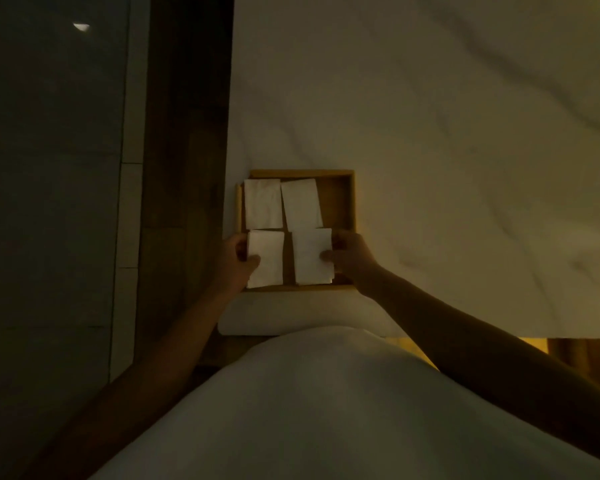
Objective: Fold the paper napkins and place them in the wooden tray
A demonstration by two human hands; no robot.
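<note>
Napkins: we count four folded white paper napkins lying flat in a two-by-two layout inside the wooden tray (347, 202).
Far left napkin (263, 203): lies against the tray's left wall, roughly square to it.
Far right napkin (301, 204): just beside the first, turned slightly out of line.
Near left napkin (266, 258): at the tray's near left corner, its lower edge reaching the front rim.
Near right napkin (313, 256): beside it with a thin strip of tray floor showing between; layered edges show at its lower right corner.
Tray: a shallow square wooden box; a bare band of its floor shows along the right side, past the napkins.
Left hand (234, 261): we see its grip closed on the near left napkin, thumb on top of the paper at the left edge, fingers at the tray's side.
Right hand (352, 258): grip closed on the near right napkin, thumb pressing the top of the right edge, fingers curled beside it over the tray's right portion.
Desk (465, 150): pale marble-like surface with faint grey veins; the tray sits at its near left corner, close to both edges.
Surroundings: dark wooden floor (184, 133) left of the desk. Our wearer's light garment (309, 410) fills the lower middle of the view.
Light: dim and yellowish; fine detail on the paper we cannot make out.
</note>
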